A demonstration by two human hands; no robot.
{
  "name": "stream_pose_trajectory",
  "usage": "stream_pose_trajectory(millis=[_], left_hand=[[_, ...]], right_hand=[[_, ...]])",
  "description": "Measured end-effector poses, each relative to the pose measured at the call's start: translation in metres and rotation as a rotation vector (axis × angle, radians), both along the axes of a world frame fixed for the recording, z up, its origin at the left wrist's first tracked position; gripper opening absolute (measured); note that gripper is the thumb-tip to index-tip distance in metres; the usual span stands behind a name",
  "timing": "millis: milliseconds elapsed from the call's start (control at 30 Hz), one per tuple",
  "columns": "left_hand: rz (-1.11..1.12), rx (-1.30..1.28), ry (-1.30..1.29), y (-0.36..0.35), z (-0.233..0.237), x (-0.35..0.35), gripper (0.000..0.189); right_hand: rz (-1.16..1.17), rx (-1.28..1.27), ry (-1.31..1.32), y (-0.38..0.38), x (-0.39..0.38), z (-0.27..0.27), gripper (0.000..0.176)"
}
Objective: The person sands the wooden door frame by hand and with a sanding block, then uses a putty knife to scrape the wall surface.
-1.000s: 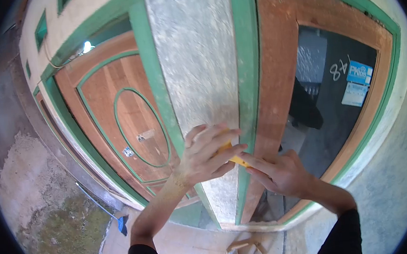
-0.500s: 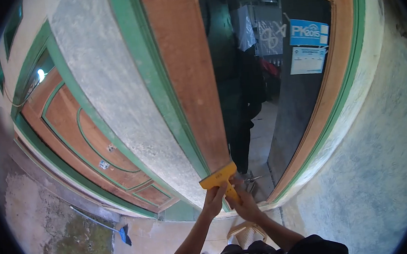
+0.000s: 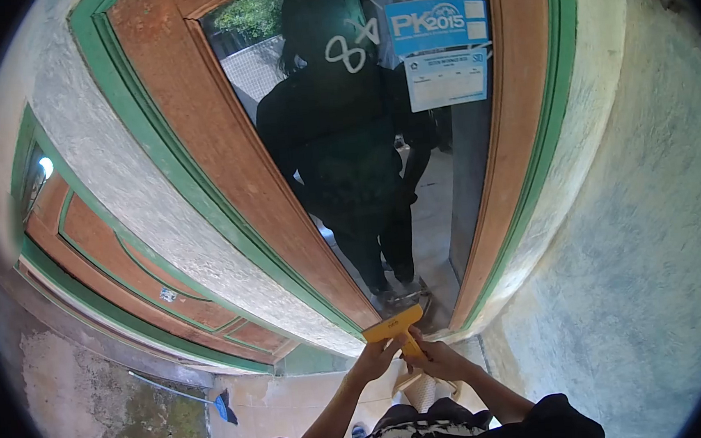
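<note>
A yellow squeegee (image 3: 393, 325) with a wide flat head is held in front of my body, just below the glass window pane (image 3: 346, 162). Its short handle runs down between my hands. My right hand (image 3: 442, 362) is closed around the handle. From the other side, my left hand (image 3: 376, 360) pinches the squeegee where head and handle meet. Behind the tool, the dark pane reflects a standing figure. A blue sticker (image 3: 436, 24) and a paper label (image 3: 447, 79) are stuck on the glass, with white marks beside them.
Brown and green wooden framing (image 3: 229, 195) surrounds the pane. A panelled wooden door (image 3: 136, 265) stands at left, past a grey wall strip. A blue broom (image 3: 224, 406) lies on the floor. Below my hands is a woven-seat chair (image 3: 420, 390); a rough wall (image 3: 604, 298) rises at right.
My view has shifted right and nearer the window, so the reflected figure fills more of the glass. Both hands and the squeegee sit slightly lower, the squeegee's head turned closer to level.
</note>
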State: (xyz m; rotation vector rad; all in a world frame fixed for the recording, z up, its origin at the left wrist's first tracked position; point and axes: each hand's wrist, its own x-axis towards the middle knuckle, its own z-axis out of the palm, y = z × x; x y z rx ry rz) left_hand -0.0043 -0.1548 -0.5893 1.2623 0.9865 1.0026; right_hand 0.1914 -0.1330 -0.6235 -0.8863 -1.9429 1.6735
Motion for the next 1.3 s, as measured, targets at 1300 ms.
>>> stream_pose_trajectory(millis=[1300], left_hand=[[0.380,0.707,0.015,0.030,0.205,-0.057,0.025]], right_hand=[[-0.966,2.406,0.588,0.149,-0.014,0.632,0.030]])
